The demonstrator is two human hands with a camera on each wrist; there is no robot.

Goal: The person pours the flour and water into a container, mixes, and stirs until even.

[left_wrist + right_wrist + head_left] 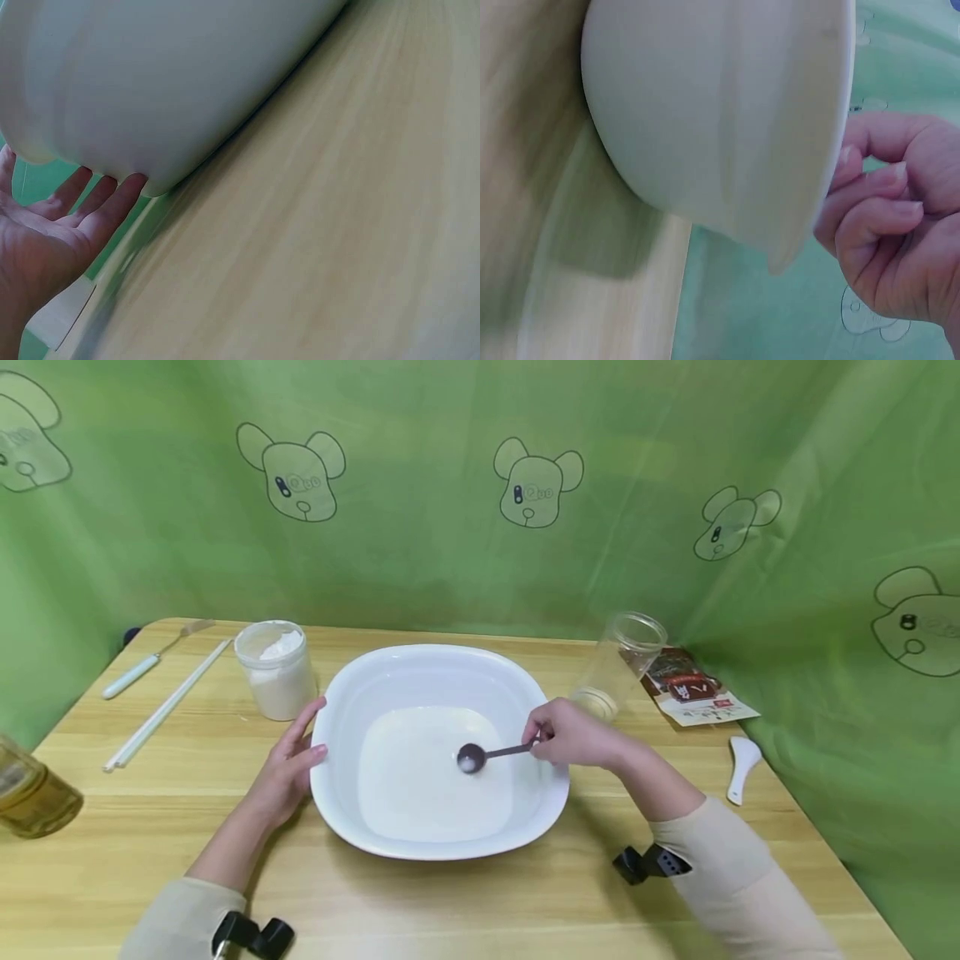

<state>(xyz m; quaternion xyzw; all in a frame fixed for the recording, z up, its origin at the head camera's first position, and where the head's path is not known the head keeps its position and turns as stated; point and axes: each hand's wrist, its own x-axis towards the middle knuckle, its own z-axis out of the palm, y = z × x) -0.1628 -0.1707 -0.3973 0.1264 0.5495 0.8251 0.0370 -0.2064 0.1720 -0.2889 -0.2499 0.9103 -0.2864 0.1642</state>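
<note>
In the head view a white oval basin [438,837] stands mid-table. My left hand [288,772] holds its left side, thumb and forefinger at the rim; the left wrist view shows other fingertips [133,182] against the outer wall below the rim. My right hand [573,735] pinches the handle of a small dark measuring spoon [470,759], its bowl over the inside of the basin with a little white stuff in it. In the right wrist view the fingers [877,217] are curled behind the basin's rim, which hides the spoon.
An open jar of white powder [281,685] stands behind my left hand. To its left lie chopsticks [168,706] and a fork [135,675]; a jar of amber liquid [37,797] is further left. At right are a clear container [611,664], a packet [693,689] and a white spoon [742,764].
</note>
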